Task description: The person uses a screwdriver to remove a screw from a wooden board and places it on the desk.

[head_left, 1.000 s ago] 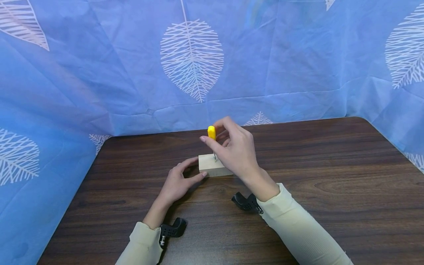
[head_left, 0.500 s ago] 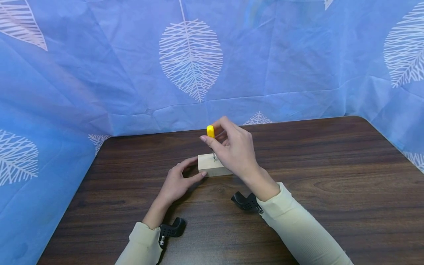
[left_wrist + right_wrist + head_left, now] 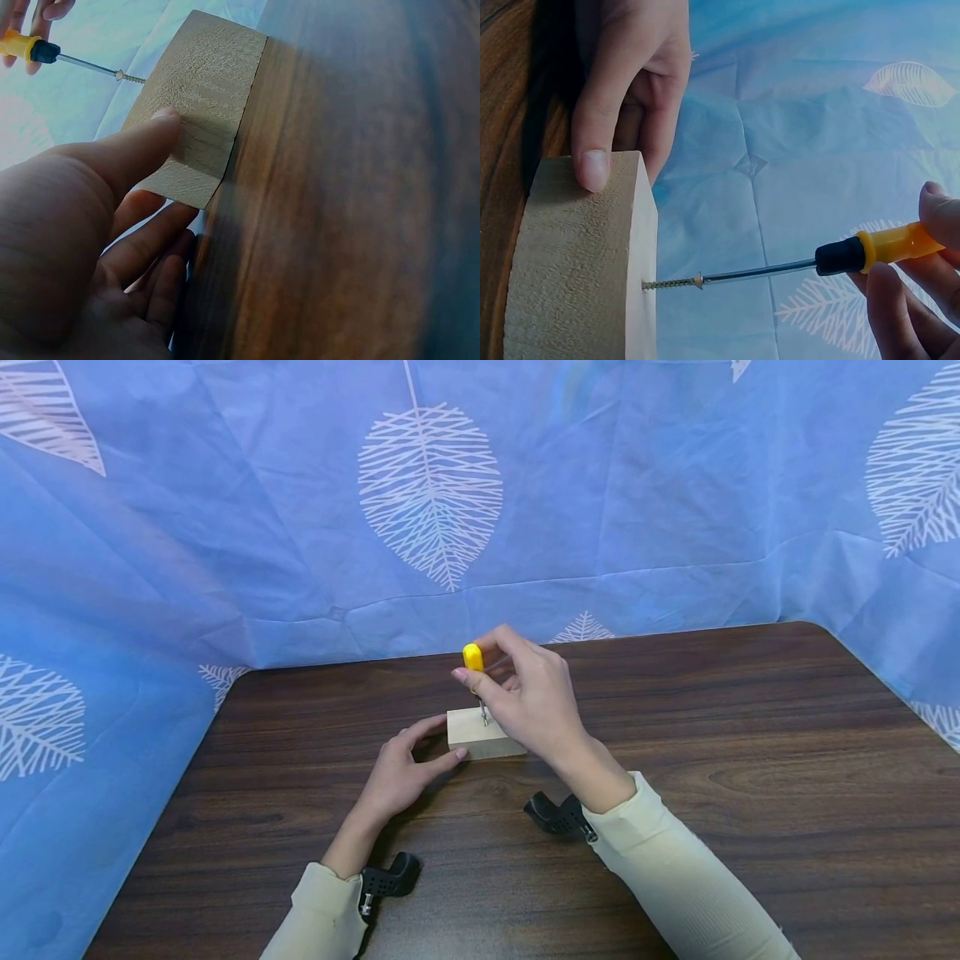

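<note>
A pale wooden block (image 3: 486, 747) lies on the table. My left hand (image 3: 399, 778) grips its left end, thumb on the near side and fingers behind. In the right wrist view a brass-coloured screw (image 3: 671, 283) stands out of the block's top face, much of its thread showing. The shaft tip of a screwdriver (image 3: 844, 256) with a yellow and black handle meets the screw head. My right hand (image 3: 536, 702) pinches that handle between thumb and fingers above the block. In the head view the handle leans a little to the left. The left wrist view also shows the screw (image 3: 133, 78) in line with the shaft.
The dark wood-grain table (image 3: 750, 760) extends on both sides of the block. Blue cloth (image 3: 637, 485) with white leaf prints hangs behind and at the sides. A black wrist mount (image 3: 392, 875) is on the left wrist, another black mount (image 3: 557, 816) on the right.
The yellow handle has tipped slightly to the left, from nearly upright, in my right hand. The left hand keeps its hold, and the block stays in place.
</note>
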`<action>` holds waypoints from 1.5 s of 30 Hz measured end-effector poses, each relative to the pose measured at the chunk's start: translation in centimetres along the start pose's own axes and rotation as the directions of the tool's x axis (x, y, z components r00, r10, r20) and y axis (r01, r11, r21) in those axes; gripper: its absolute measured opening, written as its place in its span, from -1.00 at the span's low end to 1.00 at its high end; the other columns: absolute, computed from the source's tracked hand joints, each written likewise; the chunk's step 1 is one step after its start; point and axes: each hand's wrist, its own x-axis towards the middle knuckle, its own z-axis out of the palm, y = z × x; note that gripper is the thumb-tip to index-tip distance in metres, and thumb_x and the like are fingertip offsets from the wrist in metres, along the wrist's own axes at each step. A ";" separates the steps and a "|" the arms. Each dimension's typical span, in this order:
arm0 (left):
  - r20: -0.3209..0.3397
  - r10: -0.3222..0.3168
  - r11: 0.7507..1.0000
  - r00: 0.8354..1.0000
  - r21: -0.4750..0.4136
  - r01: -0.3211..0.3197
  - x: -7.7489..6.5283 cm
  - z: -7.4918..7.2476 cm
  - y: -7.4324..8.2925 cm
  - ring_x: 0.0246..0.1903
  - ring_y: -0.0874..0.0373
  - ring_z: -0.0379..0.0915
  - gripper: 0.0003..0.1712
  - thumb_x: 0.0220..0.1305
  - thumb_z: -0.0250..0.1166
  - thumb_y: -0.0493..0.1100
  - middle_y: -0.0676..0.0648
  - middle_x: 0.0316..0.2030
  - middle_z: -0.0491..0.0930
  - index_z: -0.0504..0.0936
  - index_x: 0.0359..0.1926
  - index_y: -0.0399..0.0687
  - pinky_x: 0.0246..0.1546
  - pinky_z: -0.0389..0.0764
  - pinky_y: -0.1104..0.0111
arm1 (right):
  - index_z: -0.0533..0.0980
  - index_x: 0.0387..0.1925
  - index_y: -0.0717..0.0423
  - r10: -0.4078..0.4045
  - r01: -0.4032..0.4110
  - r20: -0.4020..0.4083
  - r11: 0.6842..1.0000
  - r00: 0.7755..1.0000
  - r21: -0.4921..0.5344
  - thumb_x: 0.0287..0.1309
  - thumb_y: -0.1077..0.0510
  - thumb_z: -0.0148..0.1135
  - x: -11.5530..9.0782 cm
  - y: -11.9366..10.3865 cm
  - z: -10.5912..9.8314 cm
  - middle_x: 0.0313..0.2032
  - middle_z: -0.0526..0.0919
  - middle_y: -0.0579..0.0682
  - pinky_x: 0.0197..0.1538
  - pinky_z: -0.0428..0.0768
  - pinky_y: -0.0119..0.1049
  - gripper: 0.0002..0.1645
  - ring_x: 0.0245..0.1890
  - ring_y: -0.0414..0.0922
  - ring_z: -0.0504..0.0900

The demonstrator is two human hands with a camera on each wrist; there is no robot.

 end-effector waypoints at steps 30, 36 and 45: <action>0.002 0.015 1.000 1.000 0.002 -0.016 0.0 0.0 -0.3 0.51 -0.11 0.41 -0.25 0.37 0.53 0.09 -0.04 0.45 0.57 0.53 0.51 0.17 0.51 0.41 -0.20 | 0.72 -0.08 0.11 0.082 -0.088 0.068 0.993 0.994 0.077 0.35 0.13 0.50 0.1 0.0 -0.1 -0.25 0.84 -0.01 -0.25 0.80 -0.29 -0.81 -0.32 -0.18 0.81; 0.005 0.020 1.000 1.000 -0.001 -0.020 0.0 0.0 -0.2 0.51 -0.10 0.41 -0.27 0.38 0.52 0.09 -0.02 0.44 0.58 0.54 0.50 0.19 0.52 0.40 -0.22 | 0.73 -0.19 0.12 0.044 -0.045 0.048 0.998 0.998 0.033 0.27 0.08 0.59 -0.1 -0.2 0.0 -0.30 0.85 0.00 -0.35 0.76 -0.37 -0.77 -0.46 -0.20 0.80; 0.003 0.018 1.000 1.000 0.005 -0.018 0.0 0.0 -0.2 0.50 -0.10 0.43 -0.27 0.39 0.52 0.08 -0.04 0.45 0.57 0.53 0.51 0.16 0.49 0.43 -0.20 | 0.76 -0.21 0.13 0.023 -0.025 0.036 0.999 0.999 0.035 0.25 0.10 0.60 -0.1 -0.2 0.1 -0.31 0.87 0.03 -0.41 0.72 -0.37 -0.80 -0.49 -0.18 0.80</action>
